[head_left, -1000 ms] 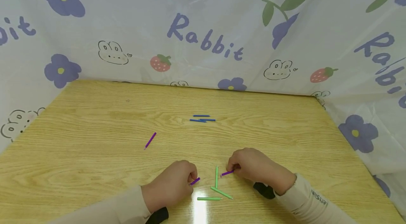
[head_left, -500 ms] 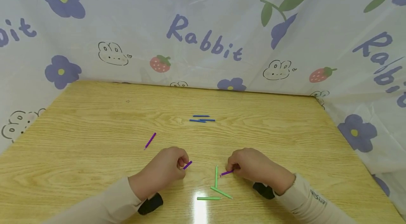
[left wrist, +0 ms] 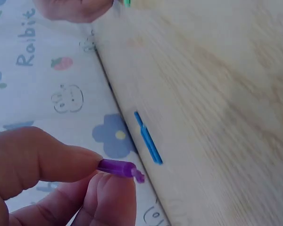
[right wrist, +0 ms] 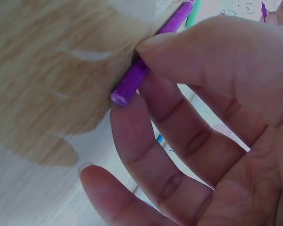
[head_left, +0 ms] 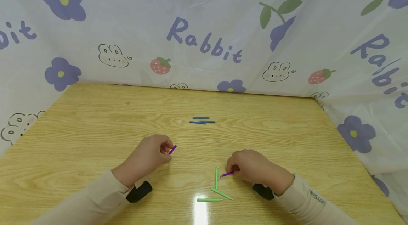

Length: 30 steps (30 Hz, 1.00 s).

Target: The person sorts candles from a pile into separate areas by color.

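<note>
Low in frame, the left hand, fingers curled, pinches one purple stick left of centre, and the right hand likewise another purple stick right of centre, beside a green stick, seemingly an arranging step whose next move calls for gentleness.

Head view high, forward-down; wrist views close at fingers; tabletop shared.

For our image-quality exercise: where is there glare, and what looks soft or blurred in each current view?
Head view: a bright glare patch on the tabletop, from the nearest green stick down to the frame's bottom edge; left wrist view: blue sticks soft, wood grain smeared; right wrist view: grain beyond the purple stick blurred.
</note>
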### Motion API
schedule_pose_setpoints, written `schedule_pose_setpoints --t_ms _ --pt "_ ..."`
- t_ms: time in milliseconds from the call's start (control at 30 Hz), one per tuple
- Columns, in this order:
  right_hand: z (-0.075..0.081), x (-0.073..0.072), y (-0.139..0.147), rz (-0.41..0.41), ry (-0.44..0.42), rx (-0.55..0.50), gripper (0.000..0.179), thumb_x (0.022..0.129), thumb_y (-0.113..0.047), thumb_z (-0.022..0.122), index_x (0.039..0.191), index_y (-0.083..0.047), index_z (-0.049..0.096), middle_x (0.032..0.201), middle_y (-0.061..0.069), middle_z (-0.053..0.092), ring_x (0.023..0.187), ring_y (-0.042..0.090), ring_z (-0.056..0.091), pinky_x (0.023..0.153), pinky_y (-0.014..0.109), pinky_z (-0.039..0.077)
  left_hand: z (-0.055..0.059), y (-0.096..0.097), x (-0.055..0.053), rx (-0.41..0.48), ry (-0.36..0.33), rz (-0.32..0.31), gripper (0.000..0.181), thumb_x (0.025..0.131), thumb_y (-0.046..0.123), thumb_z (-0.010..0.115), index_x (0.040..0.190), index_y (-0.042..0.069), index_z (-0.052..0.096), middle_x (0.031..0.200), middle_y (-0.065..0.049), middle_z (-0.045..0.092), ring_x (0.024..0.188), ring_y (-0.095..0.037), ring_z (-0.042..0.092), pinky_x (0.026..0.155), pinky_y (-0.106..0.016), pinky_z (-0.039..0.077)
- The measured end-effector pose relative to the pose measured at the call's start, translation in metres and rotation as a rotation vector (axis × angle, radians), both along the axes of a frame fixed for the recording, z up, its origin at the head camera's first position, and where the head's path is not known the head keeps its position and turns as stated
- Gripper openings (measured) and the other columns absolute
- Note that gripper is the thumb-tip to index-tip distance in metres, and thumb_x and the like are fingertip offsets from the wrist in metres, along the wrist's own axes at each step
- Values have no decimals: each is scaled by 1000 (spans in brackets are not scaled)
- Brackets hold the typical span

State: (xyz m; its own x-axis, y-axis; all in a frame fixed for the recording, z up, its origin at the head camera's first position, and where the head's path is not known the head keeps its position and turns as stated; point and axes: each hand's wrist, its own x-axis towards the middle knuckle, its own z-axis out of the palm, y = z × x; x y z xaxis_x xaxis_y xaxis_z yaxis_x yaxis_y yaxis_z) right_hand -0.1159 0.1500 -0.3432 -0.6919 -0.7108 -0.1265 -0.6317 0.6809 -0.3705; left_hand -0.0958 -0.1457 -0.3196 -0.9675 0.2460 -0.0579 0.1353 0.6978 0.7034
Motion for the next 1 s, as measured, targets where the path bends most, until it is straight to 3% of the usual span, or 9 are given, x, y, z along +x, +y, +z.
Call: schedule_pose_setpoints --t_ms 333,700,1000 --pt "-2 0 0 -6 9 -3 20 76 4 71 78 -16 71 73 -12 58 63 2 42 60 21 40 -1 -24 -13 -23 -23 54 18 82 -3 60 100 -4 64 89 -8 60 79 -20 54 67 -33 47" --pt "-2 -1 1 4 15 -13 21 75 5 70 78 -16 71 71 -13 55 62 2 41 58 21 38 -8 -55 -36 -86 -32 114 21 84 2 64 102 -7 62 89 -13 60 78 -23 54 66 -34 45" --pt "-1 -1 0 -1 12 -6 21 76 4 71 78 -16 71 72 -12 57 62 2 42 59 21 39 -17 -70 -48 -118 -55 101 19 84 2 63 100 -8 61 87 -13 59 74 -21 53 62 -33 44"
